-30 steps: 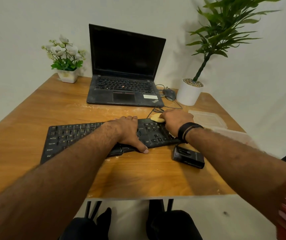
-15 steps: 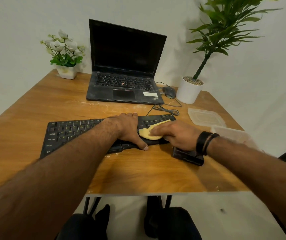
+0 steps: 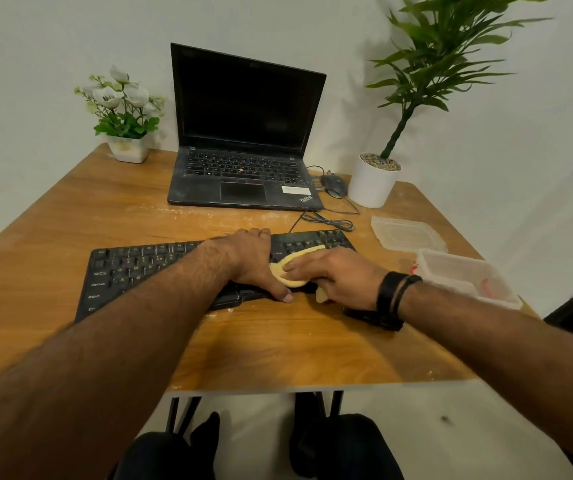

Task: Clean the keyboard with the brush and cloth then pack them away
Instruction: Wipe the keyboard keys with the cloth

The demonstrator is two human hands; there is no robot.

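Head view, nearest first: your two forearms reach out over the near edge of the counter point(image 3: 278, 351). Just beyond, your right hand point(image 3: 340, 275) lies on the yellow cloth point(image 3: 290, 268), its fingers point(image 3: 300, 266) laid fairly straight over it and pressing it onto the right part of the keyboard point(image 3: 132, 268); a corner of cloth also shows under the palm, so whether the thumb pinches it you cannot tell. Your left hand point(image 3: 254, 261) rests flat on the keyboard's middle, fingers spread, thumb reaching the near edge, holding the board down.

Expect the cloth to be soft, light and limp; it will bunch, so press through flat fingers and gather it at an edge when you lift it. The keyboard looks thin, stiff and light, likely to slide on the smooth counter unless pinned; grip it by the long edges. A dark object point(image 3: 371, 317) lies just under your right wrist; it may be the brush, but that is unclear.

Farther right stand a clear tub point(image 3: 465, 275) and its lid point(image 3: 406, 233), with the keyboard's cable point(image 3: 326, 223) coiled beside. Farthest are the laptop point(image 3: 243, 140), mouse point(image 3: 333, 185) and two potted plants.
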